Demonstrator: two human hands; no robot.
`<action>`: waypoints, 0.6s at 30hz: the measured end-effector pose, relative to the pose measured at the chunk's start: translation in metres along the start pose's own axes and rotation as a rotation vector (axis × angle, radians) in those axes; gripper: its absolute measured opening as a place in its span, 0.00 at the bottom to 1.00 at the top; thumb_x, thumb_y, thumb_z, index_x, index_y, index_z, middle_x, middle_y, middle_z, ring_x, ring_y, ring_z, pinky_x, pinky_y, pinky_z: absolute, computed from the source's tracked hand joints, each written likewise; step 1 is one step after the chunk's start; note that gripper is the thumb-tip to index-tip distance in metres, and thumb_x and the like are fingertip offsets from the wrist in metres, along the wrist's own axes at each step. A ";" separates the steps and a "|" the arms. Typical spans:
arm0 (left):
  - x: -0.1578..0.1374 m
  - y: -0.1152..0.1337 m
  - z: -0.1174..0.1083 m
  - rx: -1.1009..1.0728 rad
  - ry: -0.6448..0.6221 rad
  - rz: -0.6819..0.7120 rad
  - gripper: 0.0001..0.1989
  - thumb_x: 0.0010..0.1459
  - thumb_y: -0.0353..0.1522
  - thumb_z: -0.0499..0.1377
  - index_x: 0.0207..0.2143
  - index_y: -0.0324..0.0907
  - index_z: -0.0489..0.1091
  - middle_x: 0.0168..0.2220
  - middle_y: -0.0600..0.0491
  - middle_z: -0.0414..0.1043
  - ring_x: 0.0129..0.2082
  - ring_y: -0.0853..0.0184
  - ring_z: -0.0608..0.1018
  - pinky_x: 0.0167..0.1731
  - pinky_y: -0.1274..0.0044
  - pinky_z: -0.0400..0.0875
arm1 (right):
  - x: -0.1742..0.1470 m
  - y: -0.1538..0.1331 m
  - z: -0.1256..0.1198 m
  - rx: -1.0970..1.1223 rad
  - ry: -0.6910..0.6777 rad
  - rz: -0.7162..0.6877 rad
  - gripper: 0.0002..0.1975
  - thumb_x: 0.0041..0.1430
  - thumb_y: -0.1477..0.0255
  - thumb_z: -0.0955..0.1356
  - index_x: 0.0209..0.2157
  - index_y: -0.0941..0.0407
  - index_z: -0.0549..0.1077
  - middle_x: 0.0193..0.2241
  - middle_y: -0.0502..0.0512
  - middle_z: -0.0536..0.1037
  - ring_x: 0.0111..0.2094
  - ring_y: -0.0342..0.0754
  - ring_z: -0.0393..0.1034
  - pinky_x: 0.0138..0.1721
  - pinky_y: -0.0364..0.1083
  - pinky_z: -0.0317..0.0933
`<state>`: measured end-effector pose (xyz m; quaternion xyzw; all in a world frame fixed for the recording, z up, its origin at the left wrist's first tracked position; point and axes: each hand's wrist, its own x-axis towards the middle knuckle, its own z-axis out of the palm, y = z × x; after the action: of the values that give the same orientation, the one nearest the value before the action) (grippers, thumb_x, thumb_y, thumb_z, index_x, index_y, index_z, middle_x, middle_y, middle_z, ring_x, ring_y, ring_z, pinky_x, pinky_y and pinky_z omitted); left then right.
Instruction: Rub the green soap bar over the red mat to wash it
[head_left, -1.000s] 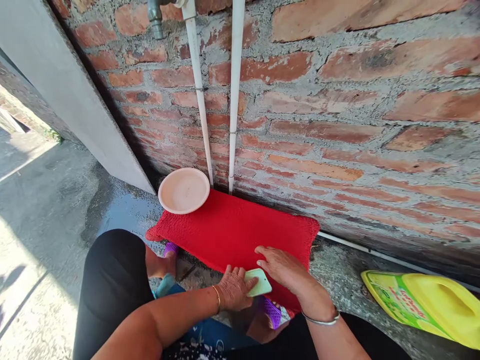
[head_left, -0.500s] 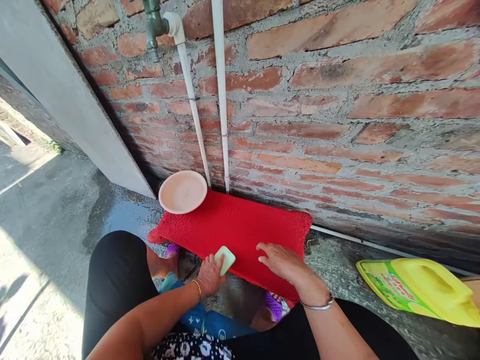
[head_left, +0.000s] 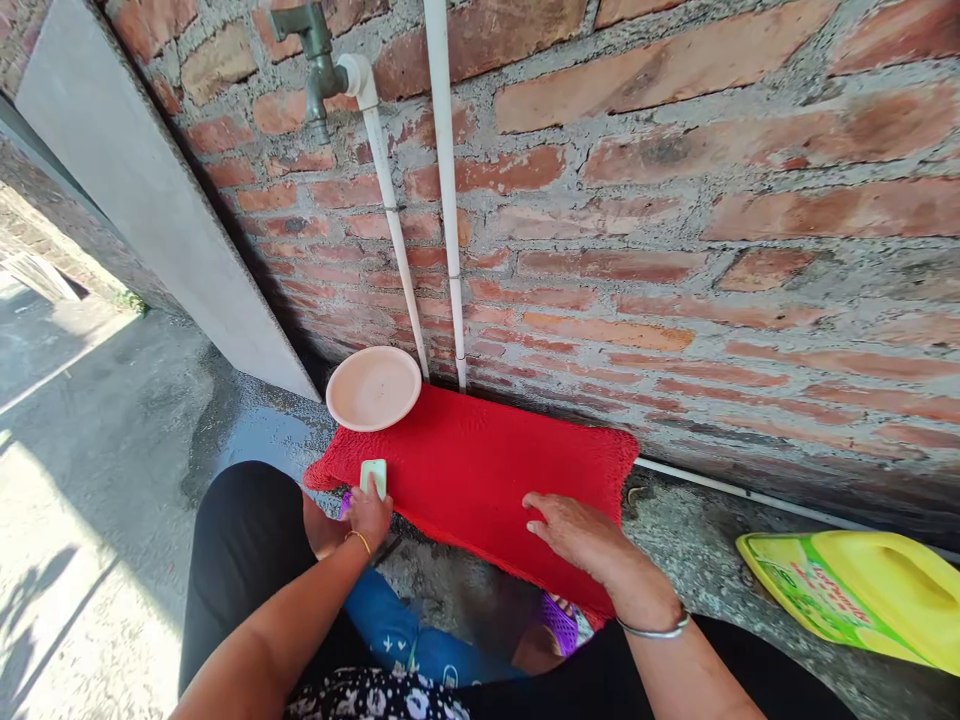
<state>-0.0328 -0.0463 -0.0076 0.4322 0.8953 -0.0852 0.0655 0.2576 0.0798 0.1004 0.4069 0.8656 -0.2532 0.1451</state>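
My left hand grips a pale green bar of soap at the left part of a red cloth. The cloth lies spread out flat, and its end edges look rough and bunched. What lies beneath it is hidden. Over the right half of the cloth is my right hand, with nothing in it and thumb and fingers a little apart. Whether its underside touches the cloth I cannot tell. A shallow pale pink basin sits at the cloth's far left corner.
A brick wall stands close ahead, with a tap and white pipes on it. At left leans a grey board. A yellow plastic jug lies at right on the wet concrete floor.
My left hand has moved left along the cloth with the soap bar. My right hand has stayed over the cloth's right half. The view has shifted slightly.
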 end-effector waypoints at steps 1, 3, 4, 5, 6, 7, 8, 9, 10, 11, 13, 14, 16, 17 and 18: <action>-0.014 0.011 0.006 -0.008 -0.041 0.033 0.27 0.62 0.34 0.53 0.63 0.43 0.60 0.44 0.43 0.71 0.41 0.55 0.75 0.39 0.68 0.72 | -0.001 -0.001 -0.001 -0.001 0.002 0.003 0.20 0.61 0.73 0.62 0.53 0.56 0.74 0.50 0.64 0.78 0.52 0.57 0.72 0.53 0.53 0.65; -0.046 0.036 0.019 -0.041 -0.129 0.199 0.30 0.59 0.36 0.57 0.64 0.48 0.60 0.48 0.46 0.70 0.46 0.57 0.74 0.45 0.71 0.71 | -0.004 -0.002 -0.001 0.009 0.023 -0.003 0.21 0.61 0.73 0.62 0.54 0.57 0.74 0.52 0.65 0.77 0.54 0.58 0.72 0.54 0.54 0.64; -0.061 0.048 0.025 -0.062 -0.193 0.346 0.31 0.57 0.37 0.59 0.64 0.50 0.60 0.51 0.47 0.70 0.49 0.58 0.73 0.48 0.71 0.70 | -0.005 -0.002 -0.001 0.018 0.043 -0.013 0.21 0.61 0.73 0.62 0.54 0.57 0.74 0.53 0.66 0.77 0.54 0.58 0.71 0.54 0.54 0.64; -0.073 0.058 0.029 -0.083 -0.261 0.504 0.32 0.56 0.39 0.60 0.64 0.53 0.60 0.53 0.48 0.68 0.51 0.58 0.72 0.51 0.70 0.69 | -0.007 -0.001 -0.001 0.025 0.064 -0.022 0.20 0.61 0.72 0.63 0.53 0.57 0.74 0.53 0.66 0.76 0.54 0.58 0.71 0.55 0.54 0.64; -0.082 0.066 0.031 -0.099 -0.323 0.656 0.34 0.55 0.41 0.61 0.64 0.55 0.59 0.55 0.48 0.67 0.52 0.57 0.72 0.53 0.68 0.68 | -0.009 0.000 -0.002 0.029 0.082 -0.027 0.20 0.61 0.72 0.63 0.53 0.56 0.75 0.53 0.65 0.76 0.55 0.58 0.71 0.55 0.54 0.64; -0.086 0.071 0.030 -0.109 -0.369 0.774 0.34 0.55 0.42 0.61 0.64 0.56 0.58 0.56 0.48 0.66 0.54 0.56 0.71 0.54 0.66 0.68 | -0.013 0.002 -0.003 0.030 0.095 -0.023 0.20 0.61 0.72 0.63 0.53 0.56 0.75 0.54 0.65 0.76 0.55 0.58 0.71 0.56 0.54 0.64; -0.086 0.074 0.028 -0.114 -0.388 0.833 0.35 0.55 0.43 0.61 0.65 0.57 0.57 0.57 0.47 0.65 0.54 0.55 0.70 0.54 0.64 0.67 | -0.017 0.004 -0.005 0.029 0.106 -0.006 0.20 0.62 0.71 0.62 0.53 0.55 0.75 0.54 0.64 0.76 0.55 0.57 0.71 0.56 0.54 0.64; -0.080 0.074 0.023 -0.117 -0.376 0.821 0.34 0.56 0.43 0.60 0.65 0.57 0.57 0.57 0.47 0.65 0.54 0.55 0.70 0.54 0.64 0.67 | -0.021 0.007 -0.007 0.028 0.115 0.025 0.20 0.62 0.71 0.62 0.54 0.54 0.74 0.54 0.63 0.76 0.55 0.57 0.71 0.55 0.54 0.64; -0.071 0.073 0.017 -0.124 -0.339 0.756 0.33 0.58 0.42 0.59 0.65 0.55 0.56 0.56 0.46 0.65 0.54 0.56 0.71 0.54 0.64 0.67 | -0.026 0.009 -0.011 0.032 0.122 0.067 0.20 0.63 0.71 0.61 0.55 0.54 0.74 0.54 0.62 0.76 0.54 0.56 0.72 0.55 0.53 0.65; -0.059 0.071 0.009 -0.133 -0.288 0.649 0.32 0.59 0.40 0.58 0.65 0.54 0.56 0.55 0.45 0.66 0.53 0.56 0.71 0.53 0.66 0.67 | -0.032 0.012 -0.014 0.039 0.128 0.115 0.20 0.64 0.70 0.61 0.55 0.53 0.73 0.54 0.61 0.76 0.54 0.56 0.72 0.54 0.53 0.65; -0.030 0.066 -0.006 -0.152 -0.179 0.387 0.28 0.63 0.38 0.54 0.65 0.49 0.57 0.51 0.44 0.68 0.49 0.57 0.73 0.50 0.68 0.69 | -0.043 0.018 -0.021 0.060 0.141 0.218 0.21 0.65 0.69 0.60 0.56 0.54 0.72 0.54 0.60 0.76 0.53 0.56 0.73 0.52 0.53 0.66; -0.017 0.064 -0.013 -0.154 -0.141 0.264 0.27 0.64 0.37 0.53 0.65 0.47 0.57 0.49 0.43 0.69 0.47 0.58 0.74 0.48 0.68 0.69 | -0.047 0.022 -0.023 0.070 0.147 0.265 0.20 0.66 0.68 0.60 0.56 0.53 0.72 0.54 0.60 0.76 0.52 0.56 0.73 0.51 0.53 0.67; -0.002 0.067 -0.023 -0.133 -0.121 0.110 0.26 0.65 0.36 0.50 0.65 0.42 0.57 0.48 0.41 0.69 0.45 0.57 0.75 0.46 0.68 0.70 | -0.054 0.031 -0.026 0.088 0.156 0.343 0.20 0.66 0.67 0.60 0.56 0.52 0.72 0.52 0.59 0.78 0.51 0.55 0.74 0.49 0.51 0.68; -0.002 0.072 -0.024 -0.119 -0.133 0.089 0.27 0.66 0.36 0.50 0.65 0.40 0.56 0.48 0.40 0.68 0.45 0.56 0.75 0.45 0.68 0.70 | -0.056 0.035 -0.025 0.097 0.163 0.368 0.20 0.66 0.66 0.60 0.55 0.51 0.72 0.51 0.57 0.79 0.50 0.54 0.75 0.47 0.49 0.68; -0.006 0.079 -0.023 -0.109 -0.150 0.103 0.28 0.65 0.36 0.50 0.65 0.38 0.56 0.49 0.39 0.68 0.47 0.55 0.74 0.45 0.69 0.70 | -0.057 0.039 -0.024 0.105 0.170 0.380 0.19 0.66 0.66 0.60 0.55 0.50 0.72 0.49 0.56 0.80 0.49 0.54 0.76 0.46 0.49 0.68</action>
<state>0.0324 0.0023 0.0083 0.4660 0.8677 -0.0651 0.1600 0.3221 0.0783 0.1344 0.5899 0.7679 -0.2308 0.0953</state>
